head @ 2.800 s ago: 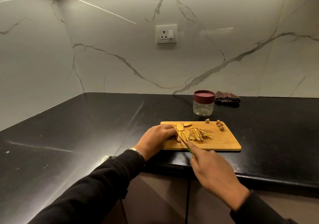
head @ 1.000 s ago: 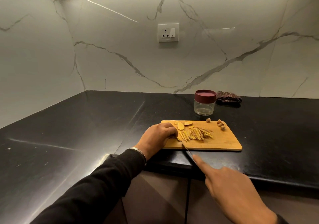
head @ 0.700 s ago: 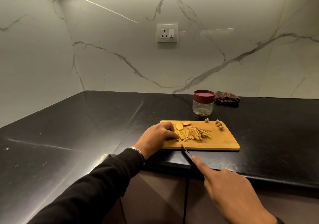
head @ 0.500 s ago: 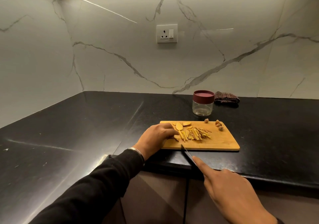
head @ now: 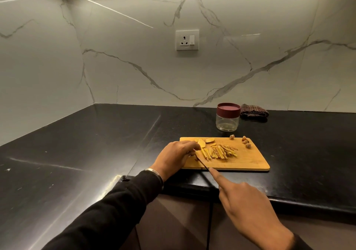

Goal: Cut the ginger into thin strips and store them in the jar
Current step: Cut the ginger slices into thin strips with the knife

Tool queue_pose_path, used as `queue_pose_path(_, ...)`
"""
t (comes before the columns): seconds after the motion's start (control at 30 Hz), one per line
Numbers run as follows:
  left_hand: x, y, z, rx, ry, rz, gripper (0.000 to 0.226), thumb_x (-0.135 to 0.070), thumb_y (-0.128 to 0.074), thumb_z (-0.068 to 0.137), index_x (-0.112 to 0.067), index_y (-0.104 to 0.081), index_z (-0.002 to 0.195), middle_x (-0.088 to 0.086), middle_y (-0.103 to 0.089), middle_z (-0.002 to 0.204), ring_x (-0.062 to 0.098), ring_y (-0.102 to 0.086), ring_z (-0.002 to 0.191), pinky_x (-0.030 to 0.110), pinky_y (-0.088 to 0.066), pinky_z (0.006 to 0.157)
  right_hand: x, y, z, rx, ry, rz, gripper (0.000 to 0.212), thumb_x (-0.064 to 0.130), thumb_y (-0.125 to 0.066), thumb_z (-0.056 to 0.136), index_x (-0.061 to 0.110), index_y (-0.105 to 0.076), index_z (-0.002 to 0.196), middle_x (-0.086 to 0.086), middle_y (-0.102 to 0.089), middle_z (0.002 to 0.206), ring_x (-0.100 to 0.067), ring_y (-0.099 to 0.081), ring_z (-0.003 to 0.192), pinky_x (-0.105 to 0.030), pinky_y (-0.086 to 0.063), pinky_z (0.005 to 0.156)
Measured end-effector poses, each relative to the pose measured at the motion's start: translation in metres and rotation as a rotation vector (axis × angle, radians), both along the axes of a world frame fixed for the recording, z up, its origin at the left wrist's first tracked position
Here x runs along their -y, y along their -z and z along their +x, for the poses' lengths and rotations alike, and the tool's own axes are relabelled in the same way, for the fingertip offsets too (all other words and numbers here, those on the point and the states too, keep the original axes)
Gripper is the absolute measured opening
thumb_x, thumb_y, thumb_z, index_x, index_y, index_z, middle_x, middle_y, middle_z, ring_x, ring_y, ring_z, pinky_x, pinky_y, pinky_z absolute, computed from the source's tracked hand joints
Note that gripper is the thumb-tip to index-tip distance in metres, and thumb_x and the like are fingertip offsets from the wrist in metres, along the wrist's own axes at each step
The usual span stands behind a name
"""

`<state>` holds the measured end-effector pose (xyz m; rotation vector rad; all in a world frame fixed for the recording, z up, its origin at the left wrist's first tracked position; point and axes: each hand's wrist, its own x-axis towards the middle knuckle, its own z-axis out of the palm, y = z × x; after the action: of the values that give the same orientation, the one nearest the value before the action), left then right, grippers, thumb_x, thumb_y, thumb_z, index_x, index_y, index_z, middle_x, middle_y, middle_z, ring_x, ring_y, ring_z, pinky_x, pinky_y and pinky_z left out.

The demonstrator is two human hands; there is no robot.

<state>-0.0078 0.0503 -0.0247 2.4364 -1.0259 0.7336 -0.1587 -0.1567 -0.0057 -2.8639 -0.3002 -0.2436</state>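
The left hand (head: pixel 176 154) sits on the left end of the wooden board (head: pixel 248 161), its fingers curled down over a bit of ginger that I can't quite see. The right hand (head: pixel 244 205) is wrapped round a knife (head: pixel 202 162), with 1 finger straight along the top. The blade tip is next to the left fingers. A pile of ginger strips (head: pixel 218 152) lies mid-board. The jar (head: pixel 228 119), lid on, stands behind the board on the black counter (head: pixel 77 153).
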Motion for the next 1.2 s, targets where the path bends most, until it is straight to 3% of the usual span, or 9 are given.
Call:
queue_pose_path(0.3, 0.001, 0.003, 0.003, -0.066, -0.046, -0.058, 0.027, -0.014, -0.065, 0.093, -0.027, -0.048, 0.110, -0.004, -0.069, 0.106, 0.013, -0.070, 0.093, 0.035, -0.057, 0.077, -0.015, 0.003, 0.012, -0.009, 0.008, 0.012, 0.056, 0.039, -0.028, 0.108, 0.044, -0.002, 0.157, 0.004, -0.053, 0.086, -0.015, -0.052, 0.077, -0.030, -0.039, 0.066)
queue_pose_path(0.53, 0.001, 0.003, 0.002, -0.027, -0.075, -0.079, 0.022, -0.012, -0.065, 0.092, -0.023, -0.051, 0.106, -0.004, -0.068, 0.101, 0.014, -0.066, 0.088, 0.033, -0.055, 0.075, -0.003, 0.002, 0.014, 0.010, 0.082, 0.030, 0.057, 0.040, -0.028, 0.106, 0.043, -0.003, 0.157, 0.006, -0.056, 0.082, -0.010, -0.050, 0.071, -0.029, -0.039, 0.063)
queue_pose_path(0.67, 0.001, 0.003, 0.002, 0.001, -0.095, -0.097, 0.018, -0.010, -0.064, 0.093, -0.020, -0.054, 0.104, -0.005, -0.067, 0.099, 0.012, -0.064, 0.084, 0.031, -0.056, 0.072, -0.012, -0.003, 0.014, 0.013, 0.051, 0.005, 0.058, 0.040, -0.029, 0.107, 0.044, -0.001, 0.157, 0.007, -0.047, 0.073, -0.009, -0.045, 0.065, -0.029, -0.037, 0.061)
queue_pose_path(0.9, 0.002, 0.002, 0.001, 0.038, -0.151, -0.108, 0.016, -0.010, -0.060, 0.094, -0.020, -0.055, 0.105, -0.005, -0.065, 0.099, 0.012, -0.062, 0.080, 0.033, -0.055, 0.068, -0.024, -0.005, 0.034, -0.009, 0.010, -0.022, 0.056, 0.038, -0.030, 0.107, 0.040, -0.007, 0.158, 0.004, -0.056, 0.087, -0.015, -0.056, 0.080, -0.033, -0.050, 0.071)
queue_pose_path(1.2, 0.000, 0.002, 0.001, 0.057, -0.183, -0.114, 0.016, -0.013, -0.061, 0.094, -0.022, -0.056, 0.107, -0.007, -0.064, 0.100, 0.010, -0.061, 0.078, 0.028, -0.055, 0.065, -0.014, -0.008, 0.043, -0.011, 0.072, -0.019, 0.056, 0.040, -0.031, 0.106, 0.038, -0.011, 0.158, 0.006, -0.050, 0.086, -0.012, -0.048, 0.078, -0.029, -0.040, 0.067)
